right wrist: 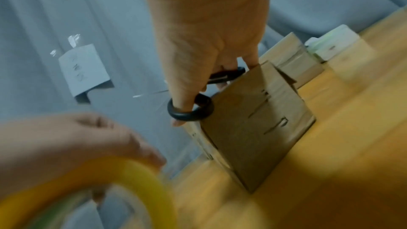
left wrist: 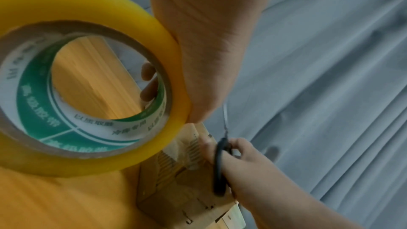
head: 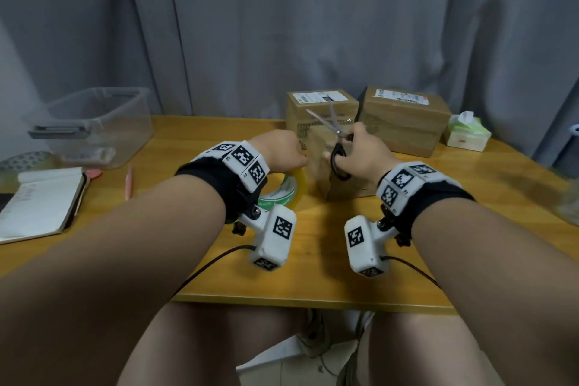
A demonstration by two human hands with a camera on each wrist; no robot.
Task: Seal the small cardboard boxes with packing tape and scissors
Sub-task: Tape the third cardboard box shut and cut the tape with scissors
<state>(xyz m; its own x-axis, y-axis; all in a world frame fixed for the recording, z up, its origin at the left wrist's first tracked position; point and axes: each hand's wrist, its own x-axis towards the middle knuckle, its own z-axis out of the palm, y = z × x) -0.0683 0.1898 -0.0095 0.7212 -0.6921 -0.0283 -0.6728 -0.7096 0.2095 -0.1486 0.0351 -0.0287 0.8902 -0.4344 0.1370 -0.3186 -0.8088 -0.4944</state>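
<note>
A small box (head: pixel 340 163) is stood on the surface (head: pixel 313 260), centre, in front of two larger boxes: one (head: pixel 319 110) directly behind, another (head: pixel 404 121) to its right, both with labels on top. A sheen of clear tape is seen on the small box's side in the left wrist view. The scissors (head: pixel 336 144) are held over the small box by the right hand (head: pixel 360 153); fingers are curled through the black handle loops, thumb through the lower loop in the right wrist view. Blades are spread apart and pointed up and away. The tape roll (head: pixel 282 189), yellowish with a green-and-white core, is gripped by the left hand (head: pixel 282 150) just left of the small box; thumb is laid on the outer rim, fingers (left wrist: pixel 148 83) are hooked inside the core. Whether the roll is resting on the surface or lifted cannot be told. Marker-covered wrist bands and cameras are worn on both wrists. A tissue pack (head: pixel 466 131) is set at far right. On the left, a clear plastic bin (head: pixel 94 125), an open notebook (head: pixel 37 200) and a pink pen (head: pixel 129 182) are laid. A grey curtain (head: pixel 282 25) is hung behind.
</note>
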